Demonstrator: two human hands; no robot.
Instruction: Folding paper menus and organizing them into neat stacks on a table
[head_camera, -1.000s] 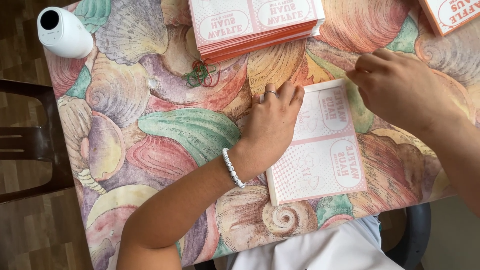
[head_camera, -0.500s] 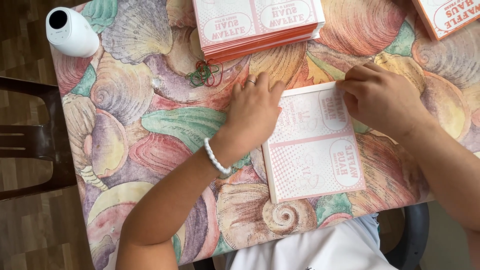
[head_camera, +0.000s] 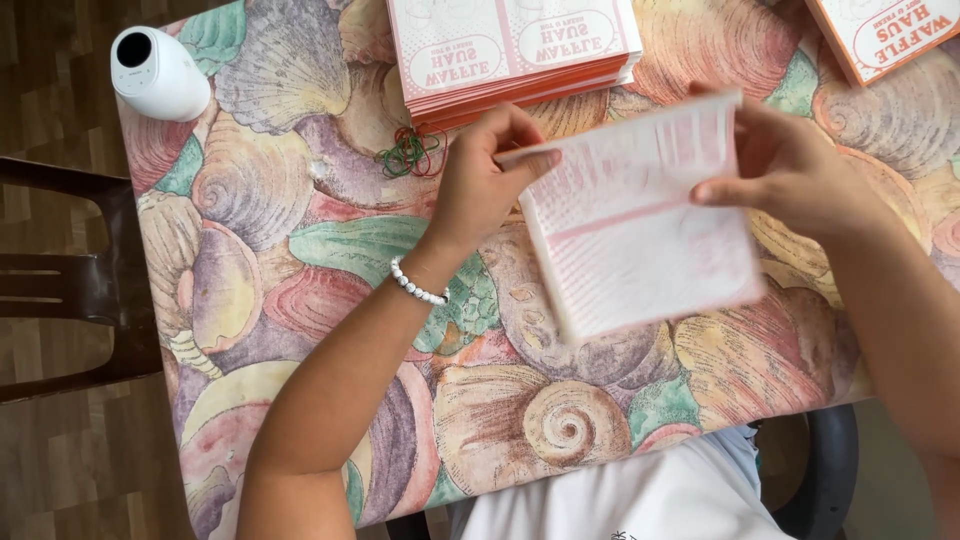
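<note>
Over the shell-print table (head_camera: 300, 250), both hands' fingers (head_camera: 520, 165) pinch a seemingly blurred pink-and-white paper bag (head_camera: 640, 220) by its edges.

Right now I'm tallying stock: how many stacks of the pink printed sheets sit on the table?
2. One stack lies at the top centre; another stack is cut off at the top right corner. More may lie outside the view.

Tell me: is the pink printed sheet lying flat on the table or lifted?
Lifted: the pink printed sheet is pinched between left hand and right hand.
</note>
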